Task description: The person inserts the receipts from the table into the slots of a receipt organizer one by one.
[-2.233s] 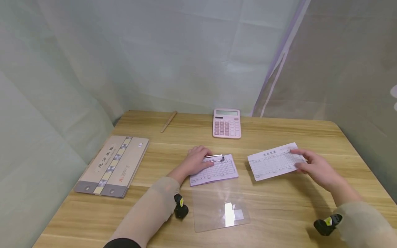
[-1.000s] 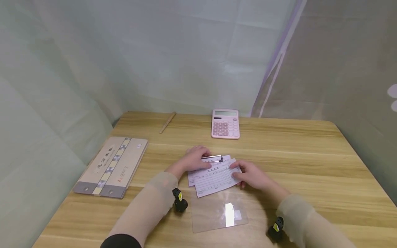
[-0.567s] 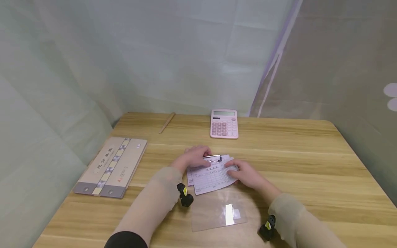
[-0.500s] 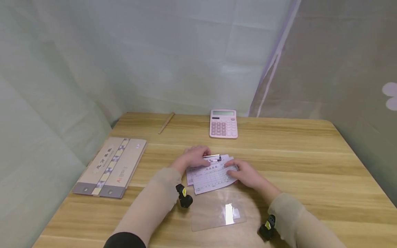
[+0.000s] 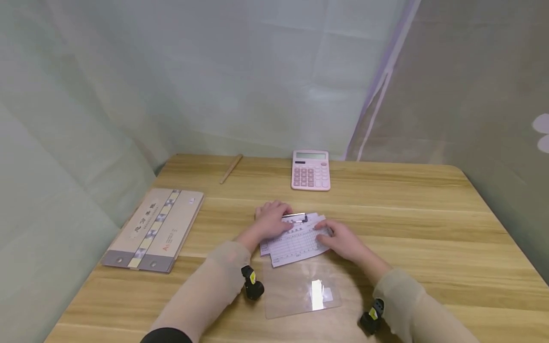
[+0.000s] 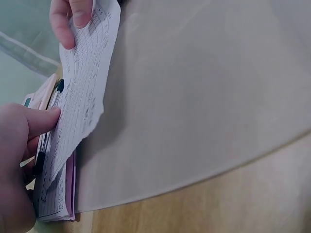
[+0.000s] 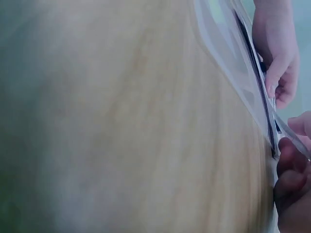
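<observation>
A clear clipboard (image 5: 296, 300) lies on the table, its metal clip (image 5: 296, 217) at the far end over a stack of printed forms (image 5: 264, 250). My left hand (image 5: 272, 220) grips the clip end; in the left wrist view its thumb lies against the paper beside the clip. A loose printed form (image 5: 296, 247) overlaps the stack at a slight tilt, its upper edge close to the clip. My right hand (image 5: 343, 240) pinches this form by its right edge. The left wrist view shows the form (image 6: 85, 92) bowed, with its near edge lifted off the purplish-edged stack (image 6: 69, 194).
A pink calculator (image 5: 310, 170) sits beyond the clip at the table's back. Farther left lies a thin wooden stick (image 5: 231, 169). A beige and grey A5 ledger pack (image 5: 154, 228) rests at the left edge of the wooden table (image 5: 429, 228). Curtains hang behind.
My right hand has brought the form from the right onto the stack, up toward the clip. Over the last half second it shifts only slightly. My left hand has stayed at the clip.
</observation>
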`<state>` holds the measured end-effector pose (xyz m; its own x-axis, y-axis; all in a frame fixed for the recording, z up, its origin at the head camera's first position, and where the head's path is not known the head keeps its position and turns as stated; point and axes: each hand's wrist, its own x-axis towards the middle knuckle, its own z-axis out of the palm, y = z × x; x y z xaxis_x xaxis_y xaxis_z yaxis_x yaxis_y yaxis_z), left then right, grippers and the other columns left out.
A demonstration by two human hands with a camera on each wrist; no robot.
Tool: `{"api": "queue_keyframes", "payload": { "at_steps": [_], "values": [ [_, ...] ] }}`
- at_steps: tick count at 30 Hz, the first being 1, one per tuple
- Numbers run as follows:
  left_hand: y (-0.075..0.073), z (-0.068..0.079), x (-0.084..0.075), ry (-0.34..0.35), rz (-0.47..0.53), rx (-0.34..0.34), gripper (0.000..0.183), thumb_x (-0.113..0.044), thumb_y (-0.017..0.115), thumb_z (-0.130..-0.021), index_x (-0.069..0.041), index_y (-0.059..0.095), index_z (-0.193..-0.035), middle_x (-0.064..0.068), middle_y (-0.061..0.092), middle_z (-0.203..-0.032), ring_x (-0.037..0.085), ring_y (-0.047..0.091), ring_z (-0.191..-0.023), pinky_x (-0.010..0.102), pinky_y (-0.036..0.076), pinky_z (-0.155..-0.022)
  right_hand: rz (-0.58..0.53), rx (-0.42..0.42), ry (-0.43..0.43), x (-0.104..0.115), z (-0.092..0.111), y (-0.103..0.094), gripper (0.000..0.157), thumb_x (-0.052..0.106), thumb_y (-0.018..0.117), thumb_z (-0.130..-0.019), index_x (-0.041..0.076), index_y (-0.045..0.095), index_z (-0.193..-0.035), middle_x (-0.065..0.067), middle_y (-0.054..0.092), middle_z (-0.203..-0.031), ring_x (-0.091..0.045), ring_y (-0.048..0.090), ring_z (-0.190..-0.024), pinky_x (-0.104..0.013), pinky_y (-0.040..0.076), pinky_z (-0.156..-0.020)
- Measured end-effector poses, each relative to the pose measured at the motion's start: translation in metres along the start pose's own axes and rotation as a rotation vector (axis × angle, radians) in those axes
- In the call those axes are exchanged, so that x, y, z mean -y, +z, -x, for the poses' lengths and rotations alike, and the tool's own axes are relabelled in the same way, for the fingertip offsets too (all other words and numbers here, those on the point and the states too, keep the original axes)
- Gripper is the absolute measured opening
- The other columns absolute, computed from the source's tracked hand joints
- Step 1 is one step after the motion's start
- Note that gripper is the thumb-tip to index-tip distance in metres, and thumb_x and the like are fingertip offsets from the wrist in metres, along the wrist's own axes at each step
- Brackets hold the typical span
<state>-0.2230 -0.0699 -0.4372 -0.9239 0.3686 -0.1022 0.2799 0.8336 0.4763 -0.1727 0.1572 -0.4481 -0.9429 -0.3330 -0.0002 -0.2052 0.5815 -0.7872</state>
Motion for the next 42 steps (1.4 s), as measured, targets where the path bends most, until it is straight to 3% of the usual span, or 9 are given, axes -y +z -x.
{"api": "queue_keyframes", "payload": {
  "at_steps": [3, 9, 20, 26, 32, 42],
  "values": [
    [0.001, 0.000, -0.002, -0.002, -0.006, -0.008, 0.034, -0.037, 0.065, -0.084, -0.019, 0.059, -0.113, 0.001, 0.052, -0.121, 0.022, 0.041, -0.108, 0.042, 0.025, -0.088, 0.067, -0.011, -0.067, -0.001, 0.001, -0.001, 0.027, 0.012, 0.066, -0.083, 0.006, 0.065, -0.109, -0.014, 0.060, -0.116, -0.030, 0.053, -0.110, -0.047, 0.038, -0.096],
    [-0.002, 0.000, -0.004, 0.002, -0.038, -0.014, 0.036, -0.037, 0.066, -0.084, -0.017, 0.061, -0.114, 0.002, 0.054, -0.122, 0.023, 0.044, -0.110, 0.040, 0.026, -0.088, 0.239, -0.011, -0.167, -0.002, 0.000, 0.002, 0.038, 0.020, 0.070, -0.080, 0.007, 0.065, -0.116, -0.017, 0.058, -0.116, -0.031, 0.056, -0.104, -0.046, 0.043, -0.089],
    [-0.003, -0.004, -0.007, 0.035, -0.109, -0.003, 0.036, -0.037, 0.065, -0.086, -0.016, 0.062, -0.115, 0.002, 0.056, -0.117, 0.021, 0.046, -0.110, 0.040, 0.026, -0.091, 0.274, 0.016, -0.126, 0.004, 0.003, 0.001, 0.036, 0.021, 0.072, -0.080, 0.012, 0.065, -0.115, -0.016, 0.055, -0.117, -0.030, 0.055, -0.101, -0.047, 0.044, -0.087],
    [-0.006, -0.006, -0.005, 0.081, -0.138, 0.014, 0.034, -0.035, 0.065, -0.086, -0.013, 0.064, -0.112, 0.005, 0.058, -0.114, 0.024, 0.049, -0.111, 0.042, 0.026, -0.095, 0.364, 0.059, -0.154, 0.008, 0.000, 0.001, 0.038, 0.026, 0.070, -0.082, 0.016, 0.065, -0.118, -0.012, 0.053, -0.107, -0.021, 0.054, -0.086, -0.041, 0.046, -0.075],
    [-0.008, -0.009, -0.001, 0.120, -0.123, 0.030, 0.031, -0.031, 0.064, -0.088, -0.010, 0.065, -0.111, 0.007, 0.060, -0.112, 0.025, 0.052, -0.109, 0.043, 0.029, -0.094, 0.421, 0.081, -0.155, 0.011, -0.005, 0.003, 0.040, 0.030, 0.064, -0.088, 0.019, 0.061, -0.126, -0.006, 0.048, -0.096, -0.015, 0.046, -0.072, -0.031, 0.039, -0.060],
    [-0.011, -0.010, 0.000, 0.116, -0.111, 0.047, 0.032, -0.031, 0.061, -0.090, -0.010, 0.064, -0.113, 0.006, 0.061, -0.112, 0.023, 0.052, -0.109, 0.041, 0.029, -0.096, 0.437, 0.102, -0.083, 0.017, -0.011, 0.005, 0.041, 0.038, 0.056, -0.093, 0.025, 0.055, -0.132, -0.003, 0.043, -0.093, -0.016, 0.044, -0.068, -0.030, 0.037, -0.056]
  ]
}}
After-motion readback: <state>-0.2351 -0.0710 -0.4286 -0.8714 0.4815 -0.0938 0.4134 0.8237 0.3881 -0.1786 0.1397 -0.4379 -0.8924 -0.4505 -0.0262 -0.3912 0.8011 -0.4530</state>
